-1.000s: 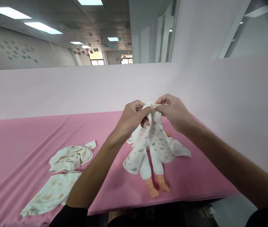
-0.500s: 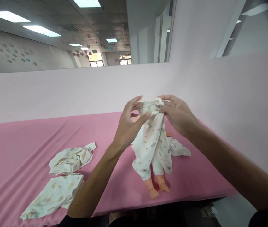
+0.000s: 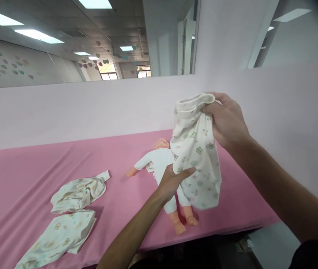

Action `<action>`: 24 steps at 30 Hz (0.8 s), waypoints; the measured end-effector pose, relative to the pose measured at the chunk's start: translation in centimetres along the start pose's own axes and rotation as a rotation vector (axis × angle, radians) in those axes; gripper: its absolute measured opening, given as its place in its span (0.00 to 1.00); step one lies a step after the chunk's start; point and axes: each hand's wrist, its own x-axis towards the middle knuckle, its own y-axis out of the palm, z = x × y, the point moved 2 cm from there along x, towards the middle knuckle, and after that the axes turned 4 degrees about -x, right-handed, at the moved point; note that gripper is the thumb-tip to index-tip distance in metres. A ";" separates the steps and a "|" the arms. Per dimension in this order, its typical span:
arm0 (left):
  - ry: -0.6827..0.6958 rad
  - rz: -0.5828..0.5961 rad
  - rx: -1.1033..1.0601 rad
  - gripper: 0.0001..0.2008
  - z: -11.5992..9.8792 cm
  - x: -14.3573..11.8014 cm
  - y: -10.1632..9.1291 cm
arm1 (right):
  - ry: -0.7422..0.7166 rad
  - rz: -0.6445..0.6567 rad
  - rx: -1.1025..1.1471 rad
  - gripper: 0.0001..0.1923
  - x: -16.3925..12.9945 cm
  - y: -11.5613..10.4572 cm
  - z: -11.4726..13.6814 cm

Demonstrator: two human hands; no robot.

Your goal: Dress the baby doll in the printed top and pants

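Observation:
My right hand (image 3: 229, 119) pinches the elastic waistband of small white printed baby pants (image 3: 196, 149), which hang upright in the air. Lower down, my left hand (image 3: 176, 179) lies against the same pants, its thumb on the front of the cloth and the other fingers hidden behind it. Beneath and behind the pants, a baby doll (image 3: 160, 160) in a white bodysuit lies on its back on the pink-covered table (image 3: 125, 209). Its one arm stretches out to the left and its feet point toward me. The pants hide its other arm and part of its body.
A folded printed baby garment (image 3: 59, 235) and a crumpled printed one (image 3: 79, 192) lie to the left on the pink cover. Behind the table runs a white wall (image 3: 77, 108) with a mirror or window (image 3: 91, 45) above.
Both hands have brought the pants up and to the right, uncovering the doll's arm and upper body. My left hand has moved from the waistband down to the pants' leg area.

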 end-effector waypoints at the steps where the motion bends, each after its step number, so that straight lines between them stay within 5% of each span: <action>1: -0.016 0.000 -0.011 0.20 0.0 -0.4 0.1 | 0.047 -0.035 -0.034 0.15 0.0 -0.7 -1.2; 6: 0.001 0.022 0.138 0.25 -0.9 -1.6 -0.5 | 0.395 -0.071 -0.113 0.22 -2.2 -3.9 -8.3; 8: 0.043 -0.022 0.301 0.26 -1.4 -1.5 -0.9 | 0.476 0.022 -0.152 0.22 -3.9 -4.5 -10.9; 11: 0.207 -0.096 0.596 0.16 -1.7 -1.1 -1.4 | 0.550 0.239 -0.195 0.21 -6.5 -5.1 -13.4; 16: 0.280 0.045 0.609 0.10 -0.8 -0.4 -0.9 | 0.573 0.504 -0.213 0.22 -10.4 -5.7 -12.6; 21: 0.071 0.072 0.392 0.18 0.7 -0.3 0.0 | 0.505 0.593 -0.009 0.27 -14.4 -5.7 -11.0; 24: -0.023 0.072 0.290 0.21 1.6 -0.5 0.6 | 0.556 0.516 0.062 0.34 -16.3 -5.3 -11.6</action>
